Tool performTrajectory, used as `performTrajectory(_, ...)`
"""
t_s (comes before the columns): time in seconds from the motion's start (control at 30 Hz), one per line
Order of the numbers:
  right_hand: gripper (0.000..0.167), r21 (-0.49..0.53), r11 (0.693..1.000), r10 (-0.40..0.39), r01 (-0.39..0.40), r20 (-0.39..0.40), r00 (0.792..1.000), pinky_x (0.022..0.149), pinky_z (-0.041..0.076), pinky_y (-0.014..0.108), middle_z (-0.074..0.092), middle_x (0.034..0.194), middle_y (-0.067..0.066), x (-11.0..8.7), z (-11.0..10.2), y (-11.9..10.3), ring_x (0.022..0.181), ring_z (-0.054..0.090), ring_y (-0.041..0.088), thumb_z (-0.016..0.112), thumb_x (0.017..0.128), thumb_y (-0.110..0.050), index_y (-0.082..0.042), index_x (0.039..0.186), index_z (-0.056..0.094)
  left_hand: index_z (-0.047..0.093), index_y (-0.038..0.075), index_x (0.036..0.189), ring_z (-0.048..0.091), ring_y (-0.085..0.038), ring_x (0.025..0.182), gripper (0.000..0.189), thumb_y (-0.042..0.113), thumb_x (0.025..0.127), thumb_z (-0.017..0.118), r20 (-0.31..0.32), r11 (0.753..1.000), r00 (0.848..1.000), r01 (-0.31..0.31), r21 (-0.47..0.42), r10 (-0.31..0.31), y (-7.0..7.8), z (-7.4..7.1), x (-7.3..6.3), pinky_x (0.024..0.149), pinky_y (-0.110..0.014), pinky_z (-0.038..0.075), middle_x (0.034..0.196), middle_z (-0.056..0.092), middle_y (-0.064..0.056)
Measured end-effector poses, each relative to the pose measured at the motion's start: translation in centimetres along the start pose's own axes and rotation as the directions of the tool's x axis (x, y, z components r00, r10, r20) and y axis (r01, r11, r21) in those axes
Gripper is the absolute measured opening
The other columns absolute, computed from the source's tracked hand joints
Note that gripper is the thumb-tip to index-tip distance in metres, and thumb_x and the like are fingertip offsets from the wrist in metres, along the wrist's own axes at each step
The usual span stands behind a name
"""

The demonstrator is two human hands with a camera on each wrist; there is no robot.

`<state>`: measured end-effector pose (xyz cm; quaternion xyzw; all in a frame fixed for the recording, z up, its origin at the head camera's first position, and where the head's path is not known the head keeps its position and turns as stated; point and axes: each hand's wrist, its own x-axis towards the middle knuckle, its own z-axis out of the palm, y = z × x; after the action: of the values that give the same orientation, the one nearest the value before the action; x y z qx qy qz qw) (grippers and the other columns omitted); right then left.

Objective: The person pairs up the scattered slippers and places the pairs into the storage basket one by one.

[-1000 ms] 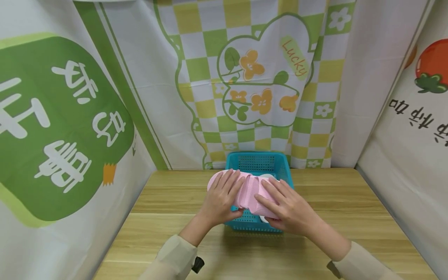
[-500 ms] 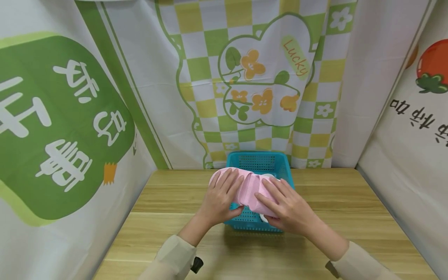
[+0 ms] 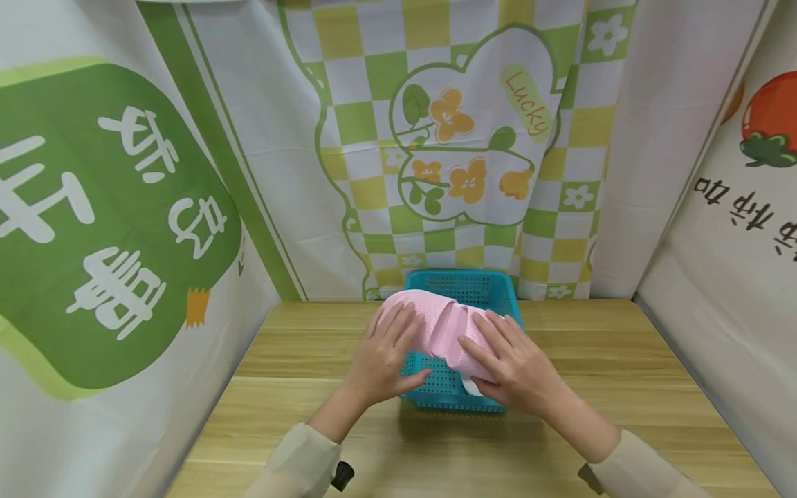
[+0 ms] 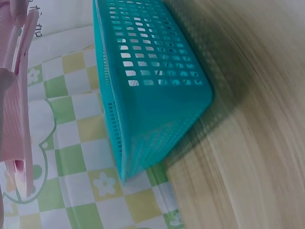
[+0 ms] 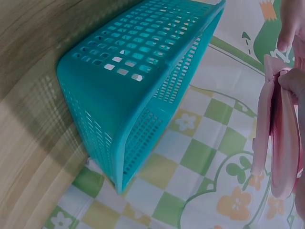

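A pink ribbed item (image 3: 448,328) is held over the blue basket (image 3: 436,401). It has a rounded end and a smooth band across its middle; its exact kind cannot be told. My right hand (image 3: 519,370) grips its right part, fingers on top and thumb below. On its left part rest the extended fingers of my left hand (image 3: 382,360), the thumb standing apart from it. From the right wrist, the pink item (image 5: 281,138) shows two layers with a gap between them. Something white (image 3: 470,386) lies in the basket, mostly hidden.
The basket stands on a wooden table (image 3: 299,415) near its back edge. A checked cloth (image 3: 423,238) hangs directly behind. Printed fabric walls (image 3: 261,104) enclose the table at left and right.
The pink item's left end has risen slightly and tilted. My left hand has slid a little left, its thumb now off the item. The right hand stays nearly still.
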<state>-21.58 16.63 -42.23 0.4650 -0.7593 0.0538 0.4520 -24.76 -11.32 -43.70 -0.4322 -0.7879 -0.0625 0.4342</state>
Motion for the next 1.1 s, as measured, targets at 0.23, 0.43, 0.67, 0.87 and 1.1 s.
performTrajectory(0.23, 0.047, 0.019, 0.999, 0.045, -0.045, -0.024, 0.999, 0.086, 0.047, 0.064, 0.054, 0.13, 0.028, 0.2, 0.1, 0.0, 0.114, 0.053, 0.049, 0.046, 0.095, -0.037, -0.005, 0.127, 0.06, 0.052, -0.002, 0.133, 0.045, -0.039, 0.129, 0.088, 0.048, 0.066, 0.078, -0.002, 0.999, 0.999, 0.042, 0.0, -0.042, -0.3, -0.3, -1.0, 0.104, -0.059, 0.034, 0.139, 0.049, -0.022)
performTrajectory(0.43, 0.047, 0.019, 0.997, 0.079, -0.078, -0.048, 0.996, 0.086, 0.046, 0.065, 0.053, 0.13, 0.03, 0.3, 0.5, 0.0, 0.115, 0.052, 0.05, 0.047, 0.094, -0.035, -0.004, 0.128, 0.059, 0.05, -0.004, 0.135, 0.045, -0.039, 0.129, 0.084, 0.051, 0.074, 0.07, 0.017, 0.996, 0.996, 0.088, -0.015, -0.087, -0.5, -0.4, -2.1, 0.106, -0.059, 0.031, 0.138, 0.049, -0.023)
performTrajectory(0.67, 0.048, -0.008, 0.99, 0.143, -0.143, -0.015, 0.99, 0.089, 0.044, 0.065, 0.052, 0.131, 0.03, 0.0, 1.0, 0.1, 0.117, 0.05, 0.05, 0.045, 0.095, -0.037, -0.006, 0.128, 0.059, 0.051, -0.007, 0.132, 0.047, -0.04, 0.127, 0.078, 0.058, 0.09, 0.047, 0.014, 0.993, 0.993, 0.117, -0.004, -0.117, -0.4, 0.4, -3.5, 0.104, -0.06, 0.034, 0.136, 0.05, -0.024)
performTrajectory(0.87, 0.049, -0.028, 0.981, 0.191, -0.191, -0.006, 0.982, 0.089, 0.044, 0.066, 0.051, 0.131, 0.031, 0.0, 1.4, 0.0, 0.116, 0.05, 0.052, 0.046, 0.095, -0.039, -0.006, 0.128, 0.06, 0.05, -0.011, 0.132, 0.044, -0.038, 0.13, 0.081, 0.059, 0.092, 0.045, 0.032, 0.99, 0.989, 0.143, 0.005, -0.143, -0.3, 1.3, -4.7, 0.103, -0.059, 0.035, 0.14, 0.048, -0.024)
performTrajectory(1.1, 0.049, -0.033, 0.972, 0.233, -0.233, -0.008, 0.972, 0.088, 0.044, 0.066, 0.051, 0.13, 0.032, 0.1, 1.8, -0.1, 0.116, 0.049, 0.052, 0.048, 0.093, -0.039, -0.005, 0.127, 0.06, 0.047, -0.011, 0.135, 0.042, -0.038, 0.132, 0.085, 0.062, 0.092, 0.043, 0.109, 0.982, 0.976, 0.19, 0.001, -0.189, -0.1, 2.4, -6.3, 0.103, -0.058, 0.036, 0.142, 0.045, -0.024)
